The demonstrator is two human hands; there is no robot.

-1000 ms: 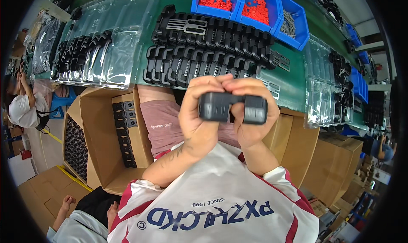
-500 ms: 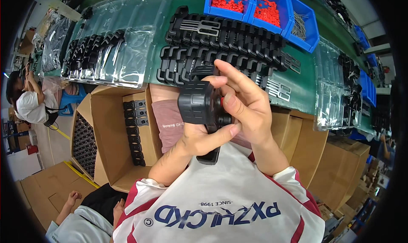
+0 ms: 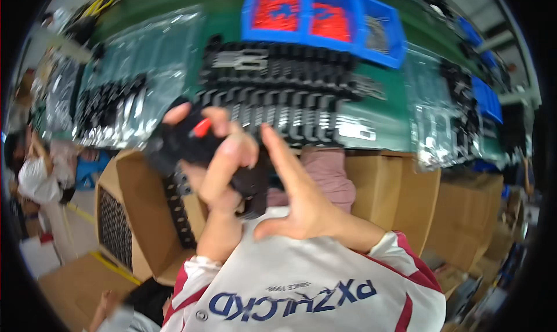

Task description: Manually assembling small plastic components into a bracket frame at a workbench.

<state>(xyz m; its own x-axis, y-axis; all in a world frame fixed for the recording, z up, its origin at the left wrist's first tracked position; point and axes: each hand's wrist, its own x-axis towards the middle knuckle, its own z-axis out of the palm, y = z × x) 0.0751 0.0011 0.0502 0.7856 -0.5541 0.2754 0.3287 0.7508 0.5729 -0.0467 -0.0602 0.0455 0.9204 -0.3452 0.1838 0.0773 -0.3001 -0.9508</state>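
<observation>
My left hand (image 3: 217, 172) is closed around a black plastic assembly (image 3: 180, 140), tilted and smeared by motion. A small red piece (image 3: 202, 127) shows on the assembly between the fingers. Just right of it, my right hand (image 3: 299, 201) has thumb and forefinger spread wide with nothing between them. Beyond both hands, rows of black plastic parts (image 3: 290, 114) lie side by side on the green table. Flat metal plates (image 3: 238, 60) rest on top of the far row.
Blue bins (image 3: 328, 44) behind the rows hold small red pieces and thin metal pins. Clear plastic trays (image 3: 168, 59) with black parts flank the rows. Open cardboard boxes (image 3: 136, 201) stand below the table's near edge. Another person's arm (image 3: 104, 311) shows at lower left.
My left hand has swung the black assembly to the left and turned it, so the red piece shows. My right hand has come off the assembly and opened. The view has shifted.
</observation>
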